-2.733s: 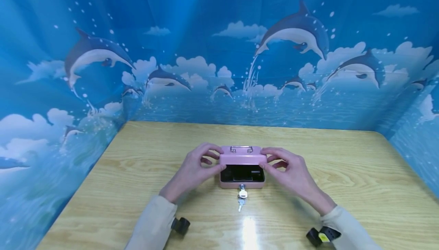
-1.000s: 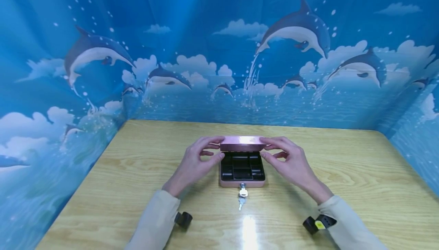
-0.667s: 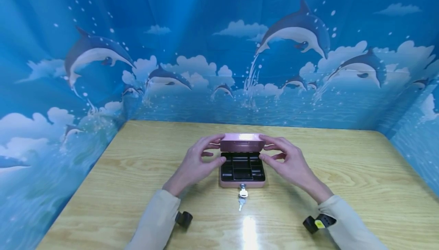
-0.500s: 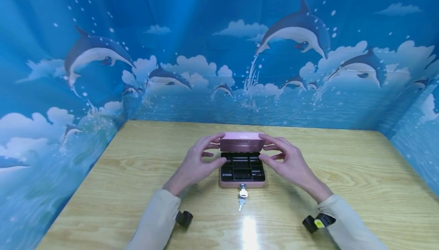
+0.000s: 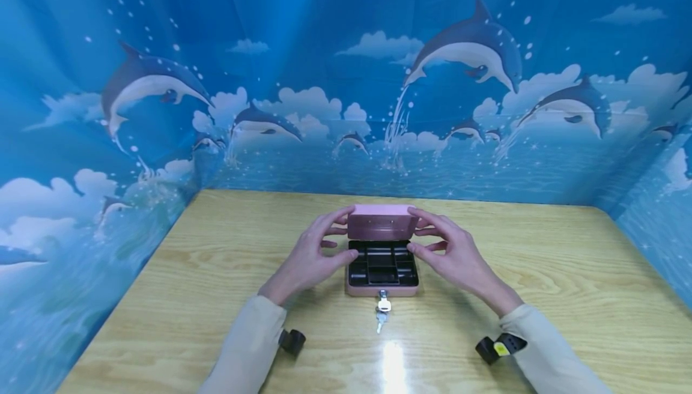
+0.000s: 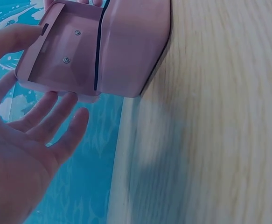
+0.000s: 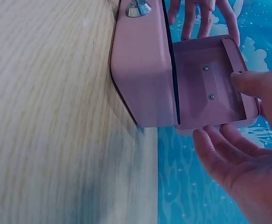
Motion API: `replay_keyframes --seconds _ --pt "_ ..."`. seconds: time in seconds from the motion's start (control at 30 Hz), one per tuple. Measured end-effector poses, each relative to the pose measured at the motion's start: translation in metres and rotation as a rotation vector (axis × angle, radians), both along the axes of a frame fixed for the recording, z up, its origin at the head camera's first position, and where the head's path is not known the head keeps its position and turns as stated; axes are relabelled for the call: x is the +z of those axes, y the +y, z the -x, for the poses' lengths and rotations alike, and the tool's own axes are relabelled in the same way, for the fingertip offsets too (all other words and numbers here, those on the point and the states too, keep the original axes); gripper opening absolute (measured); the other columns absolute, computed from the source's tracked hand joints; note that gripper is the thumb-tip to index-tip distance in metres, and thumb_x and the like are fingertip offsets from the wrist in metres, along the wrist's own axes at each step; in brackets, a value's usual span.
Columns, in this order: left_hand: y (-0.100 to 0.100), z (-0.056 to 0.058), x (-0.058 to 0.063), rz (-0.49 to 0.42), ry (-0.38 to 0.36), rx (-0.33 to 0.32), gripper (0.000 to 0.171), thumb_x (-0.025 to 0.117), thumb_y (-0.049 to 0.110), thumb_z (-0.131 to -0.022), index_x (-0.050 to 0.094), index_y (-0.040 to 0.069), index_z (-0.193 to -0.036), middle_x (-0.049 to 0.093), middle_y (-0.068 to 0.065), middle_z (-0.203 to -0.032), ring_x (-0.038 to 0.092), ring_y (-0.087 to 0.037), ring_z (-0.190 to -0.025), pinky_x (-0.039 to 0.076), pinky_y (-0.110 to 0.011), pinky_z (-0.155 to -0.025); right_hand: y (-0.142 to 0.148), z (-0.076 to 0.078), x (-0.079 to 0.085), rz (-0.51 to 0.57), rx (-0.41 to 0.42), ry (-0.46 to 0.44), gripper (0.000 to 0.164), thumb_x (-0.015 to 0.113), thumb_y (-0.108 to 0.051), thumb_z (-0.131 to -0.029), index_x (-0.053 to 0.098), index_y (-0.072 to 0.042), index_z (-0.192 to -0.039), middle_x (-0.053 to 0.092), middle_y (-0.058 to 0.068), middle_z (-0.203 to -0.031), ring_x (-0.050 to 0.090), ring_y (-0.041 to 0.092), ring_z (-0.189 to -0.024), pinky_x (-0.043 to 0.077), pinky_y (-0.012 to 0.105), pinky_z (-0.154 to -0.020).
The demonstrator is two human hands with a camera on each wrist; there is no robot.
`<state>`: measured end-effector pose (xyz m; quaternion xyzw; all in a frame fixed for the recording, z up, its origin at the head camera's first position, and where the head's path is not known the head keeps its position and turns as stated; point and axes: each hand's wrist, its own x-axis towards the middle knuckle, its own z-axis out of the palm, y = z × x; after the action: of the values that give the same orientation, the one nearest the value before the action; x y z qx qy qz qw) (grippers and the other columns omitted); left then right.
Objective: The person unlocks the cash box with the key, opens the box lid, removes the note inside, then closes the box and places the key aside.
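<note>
A small pink cash box (image 5: 359,291) sits on the table with its lid (image 5: 382,229) tilted up on the far side. Inside lies a black tray (image 5: 381,256) with several compartments. My left hand (image 5: 315,251) holds the lid's left end; in the left wrist view its thumb lies at the lid's inner lip and the fingers are along the side. At the opposite end, my right hand (image 5: 453,252) holds the lid likewise, its thumb on the lip in the right wrist view. A key (image 5: 384,305) stands in the front lock, and a second key (image 5: 381,321) hangs from it.
The wooden table (image 5: 216,274) reaches back to a blue dolphin-print curtain (image 5: 303,166). Black wrist cameras sit at both cuffs, the left camera (image 5: 292,342) and the right camera (image 5: 488,350).
The lid has swung up and back from nearly closed, baring the tray and the lid's inner face. Both hands have moved slightly away with it; the box base and keys stay put.
</note>
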<state>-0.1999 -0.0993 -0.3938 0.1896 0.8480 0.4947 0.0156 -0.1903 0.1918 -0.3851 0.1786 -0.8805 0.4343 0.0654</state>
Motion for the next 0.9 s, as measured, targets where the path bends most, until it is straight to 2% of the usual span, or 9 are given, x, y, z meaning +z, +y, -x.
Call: replay_keyframes --seconds 0.4,0.63,0.9 --pt "0.0025 0.0051 -0.0017 0.035 -0.024 0.01 0.089 0.081 0.029 -0.087 0.029 0.057 -0.153 0.047 0.005 -0.147 0.057 -0.021 -0.13 0.055 -0.043 -0.105 -0.0008 0.0041 -0.0031 0.008 0.012 -0.02 0.075 0.077 -0.013 -0.092 0.041 -0.03 -0.156 0.061 0.017 -0.127 0.068 0.036 -0.117 0.064 0.031 -0.084" --pt "0.0032 0.0067 -0.0024 0.028 -0.028 0.007 0.09 0.081 0.027 -0.087 0.028 0.055 -0.155 0.046 0.005 -0.148 0.056 -0.02 -0.132 0.054 -0.043 -0.105 -0.0008 0.005 -0.0048 0.012 0.016 -0.028 0.077 0.076 -0.012 -0.092 0.04 -0.031 -0.157 0.061 0.016 -0.126 0.068 0.037 -0.116 0.064 0.029 -0.083" --pt "0.0029 0.0063 -0.0026 0.019 -0.023 0.003 0.092 0.081 0.026 -0.086 0.026 0.058 -0.153 0.046 0.006 -0.149 0.057 -0.019 -0.13 0.055 -0.04 -0.103 -0.0018 0.0056 -0.0045 0.007 0.014 -0.033 0.079 0.076 -0.01 -0.092 0.039 -0.031 -0.158 0.06 0.016 -0.127 0.068 0.036 -0.117 0.063 0.027 -0.083"
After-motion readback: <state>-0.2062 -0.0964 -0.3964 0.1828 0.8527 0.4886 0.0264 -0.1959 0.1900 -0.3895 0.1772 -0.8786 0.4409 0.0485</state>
